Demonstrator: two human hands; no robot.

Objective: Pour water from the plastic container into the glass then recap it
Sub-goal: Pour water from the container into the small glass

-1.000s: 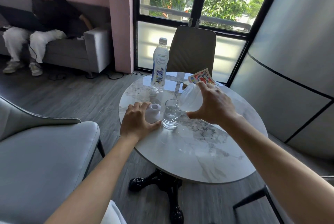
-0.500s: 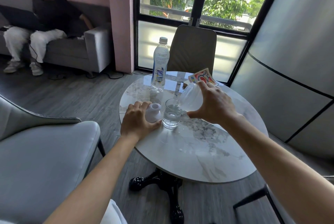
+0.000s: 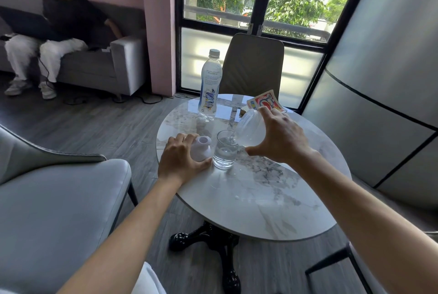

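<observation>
Right hand point(image 3: 278, 136) has its fingers wrapped around the translucent plastic container point(image 3: 250, 130), tilted with its mouth at the rim of the drinking glass point(image 3: 225, 149). The glass stands part-filled on the round marble table point(image 3: 256, 198). Left hand point(image 3: 182, 159) rests on the table, fingers closed around the white cap point(image 3: 201, 147) just beside the glass.

Glossy marble table top point(image 3: 248, 198), clear glass point(image 3: 225, 151), translucent plastic container point(image 3: 250, 131), matt white cap point(image 3: 201, 147)
</observation>
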